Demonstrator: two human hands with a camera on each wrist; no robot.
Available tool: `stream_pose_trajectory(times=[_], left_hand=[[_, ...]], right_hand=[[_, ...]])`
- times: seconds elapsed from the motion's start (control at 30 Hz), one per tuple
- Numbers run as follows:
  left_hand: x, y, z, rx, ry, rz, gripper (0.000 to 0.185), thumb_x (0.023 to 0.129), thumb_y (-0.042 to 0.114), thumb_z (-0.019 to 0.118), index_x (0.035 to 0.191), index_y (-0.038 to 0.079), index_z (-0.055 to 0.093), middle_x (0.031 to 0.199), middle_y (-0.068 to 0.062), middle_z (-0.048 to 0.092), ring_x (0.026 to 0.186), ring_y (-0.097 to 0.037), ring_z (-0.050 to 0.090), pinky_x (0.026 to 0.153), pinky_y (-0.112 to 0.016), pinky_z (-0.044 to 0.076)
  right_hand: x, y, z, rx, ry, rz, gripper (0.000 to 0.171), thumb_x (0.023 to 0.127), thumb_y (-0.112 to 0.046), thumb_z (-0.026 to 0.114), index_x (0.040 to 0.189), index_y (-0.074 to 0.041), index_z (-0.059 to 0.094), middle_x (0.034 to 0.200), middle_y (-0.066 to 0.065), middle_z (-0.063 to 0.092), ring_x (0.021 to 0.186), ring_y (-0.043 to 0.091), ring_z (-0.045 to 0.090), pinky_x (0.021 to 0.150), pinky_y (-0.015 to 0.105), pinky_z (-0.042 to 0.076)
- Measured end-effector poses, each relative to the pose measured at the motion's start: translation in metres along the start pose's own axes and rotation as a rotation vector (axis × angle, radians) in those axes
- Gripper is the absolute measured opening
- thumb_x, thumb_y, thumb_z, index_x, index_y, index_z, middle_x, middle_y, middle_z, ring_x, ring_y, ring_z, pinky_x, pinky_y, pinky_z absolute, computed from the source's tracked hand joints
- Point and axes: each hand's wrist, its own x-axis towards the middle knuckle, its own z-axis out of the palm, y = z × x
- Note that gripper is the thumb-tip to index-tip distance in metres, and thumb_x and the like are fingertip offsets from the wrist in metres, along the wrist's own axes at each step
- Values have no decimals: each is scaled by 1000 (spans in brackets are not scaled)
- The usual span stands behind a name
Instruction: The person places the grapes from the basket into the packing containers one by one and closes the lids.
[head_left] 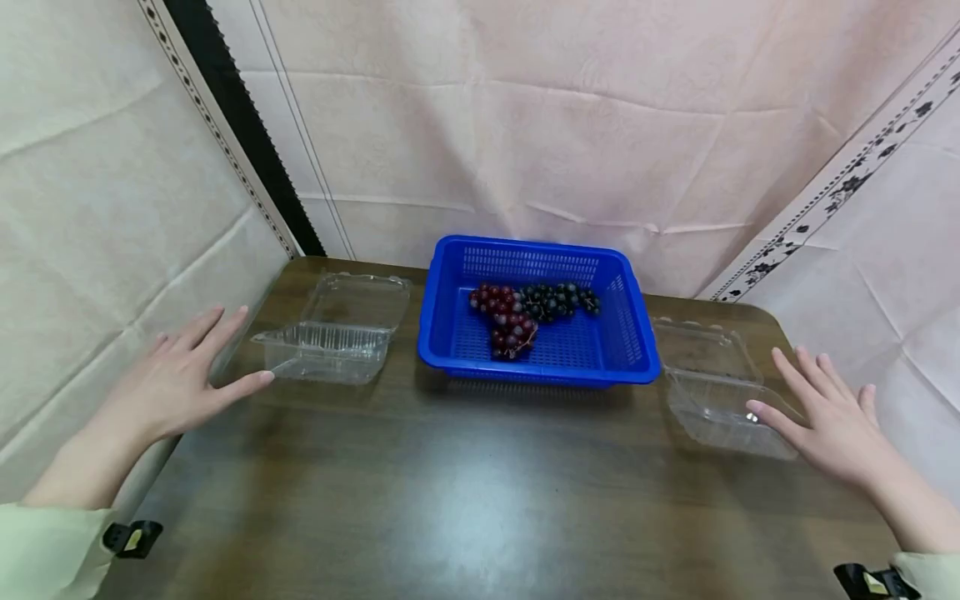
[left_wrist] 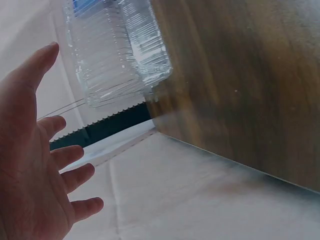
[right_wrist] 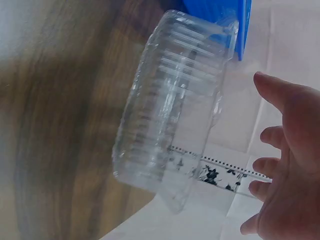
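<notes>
- Centrally in the head view, a blue basket (head_left: pixel 540 375) stands on the brown bench (head_left: pixel 480 492); red grapes (head_left: pixel 508 321) lie inside it, with near-black grapes (head_left: pixel 555 302) just to their right.
- Left of the basket rests the left clear container (head_left: pixel 330 354), its lid laid back toward the top of the frame.
- Right of the basket sits the right clear container (head_left: pixel 723 412), likewise opened, its lid also toward the top.
- At the frame's left, the left hand (head_left: pixel 176 379) of the person before me hovers near its container, fingers (head_left: pixel 226 331) spread; the left wrist view shows the two apart.
- At the frame's right, the right hand (head_left: pixel 840 421) is poised near the other container, fingers spread, the thumb extended toward it; the right wrist view shows a gap between them.
- Pale cloth (head_left: pixel 585 142) hangs across the upper frame; light green sleeves (head_left: pixel 48 550) enter from the lower corners.
</notes>
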Motion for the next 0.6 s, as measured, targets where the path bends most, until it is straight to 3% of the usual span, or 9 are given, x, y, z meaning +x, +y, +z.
stream_pose_trajectory(times=[0.6], left_hand=[[25,15,-26,-7,-60,-2,103,101,67,60,173,15,9,172,-33,17,142,-70,30,114,-83,25]], right_hand=[[32,-34,-17,27,-11,-123,86,107,-39,64,172,-11,16,176,27,7,163,44,-1,117,80,-20]])
